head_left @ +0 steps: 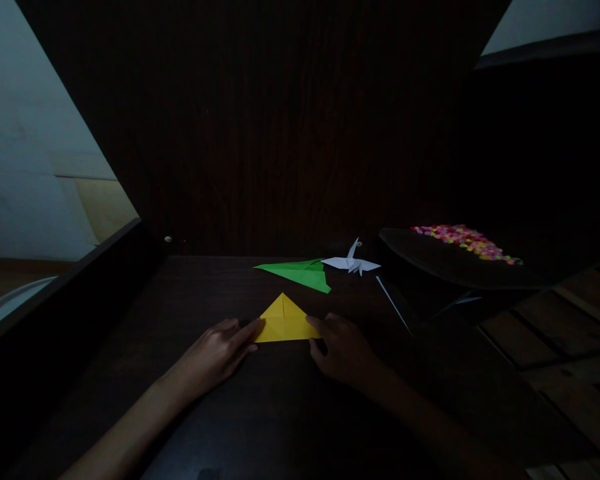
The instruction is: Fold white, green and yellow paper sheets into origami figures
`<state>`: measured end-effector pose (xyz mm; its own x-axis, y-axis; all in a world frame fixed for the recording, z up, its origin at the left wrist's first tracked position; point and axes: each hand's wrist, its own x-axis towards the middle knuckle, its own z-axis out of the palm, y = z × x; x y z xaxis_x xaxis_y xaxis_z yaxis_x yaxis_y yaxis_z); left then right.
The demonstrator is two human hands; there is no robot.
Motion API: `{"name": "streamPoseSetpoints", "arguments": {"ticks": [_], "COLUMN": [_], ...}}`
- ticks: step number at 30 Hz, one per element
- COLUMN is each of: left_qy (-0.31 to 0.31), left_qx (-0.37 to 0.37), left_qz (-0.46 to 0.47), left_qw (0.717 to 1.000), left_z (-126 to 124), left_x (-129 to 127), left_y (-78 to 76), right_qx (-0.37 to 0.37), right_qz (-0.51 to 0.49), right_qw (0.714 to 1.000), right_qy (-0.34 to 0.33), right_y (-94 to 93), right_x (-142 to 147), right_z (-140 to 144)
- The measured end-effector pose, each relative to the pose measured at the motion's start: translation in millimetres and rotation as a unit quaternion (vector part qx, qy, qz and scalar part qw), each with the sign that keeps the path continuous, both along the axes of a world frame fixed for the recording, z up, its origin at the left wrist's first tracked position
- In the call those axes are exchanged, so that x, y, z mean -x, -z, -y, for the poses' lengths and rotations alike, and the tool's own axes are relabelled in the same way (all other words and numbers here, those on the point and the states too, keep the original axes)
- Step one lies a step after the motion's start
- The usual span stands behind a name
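A yellow sheet of origami paper (284, 327), folded to a peak at the top with a centre crease, lies on the dark wooden surface. At its left corner is my left hand (225, 347), fingers closed on the edge with the thumb below. My right hand (345, 350) grips the right corner, index finger on top and thumb near the lower edge. Just beyond the yellow paper lies a green folded paper plane (300, 272). Beside it, to the right, rests a white paper crane (353, 263).
A thin white stick or strip (393, 305) lies right of the crane. Further right, a dark bag-like object (430, 260) carries a cluster of pink and yellow bits (467, 241). A tall dark panel (280, 133) rises behind, and a raised side board (80, 293) borders the left.
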<state>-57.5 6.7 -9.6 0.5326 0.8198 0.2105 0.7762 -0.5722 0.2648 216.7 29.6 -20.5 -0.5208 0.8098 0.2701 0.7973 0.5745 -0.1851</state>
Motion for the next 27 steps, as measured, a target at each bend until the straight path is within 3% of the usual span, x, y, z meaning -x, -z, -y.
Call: {"name": "streamPoseSetpoints", "arguments": {"ticks": [11, 27], "left_qy": [0.042, 0.073], "left_qx": [0.02, -0.056], "left_qz": [0.005, -0.03], "left_qw": [0.999, 0.995], "left_z": [0.5, 1.5], "left_x": [7.1, 3.4], "left_y": [-5.2, -4.4], "right_qx": [0.094, 0.033], "right_qz": [-0.02, -0.028], "right_qw": [0.994, 0.993], "right_qy": [-0.045, -0.113], "right_y": [-1.9, -3.8], "right_x": [-23.5, -18.6], "right_z": [-11.6, -15.1]}}
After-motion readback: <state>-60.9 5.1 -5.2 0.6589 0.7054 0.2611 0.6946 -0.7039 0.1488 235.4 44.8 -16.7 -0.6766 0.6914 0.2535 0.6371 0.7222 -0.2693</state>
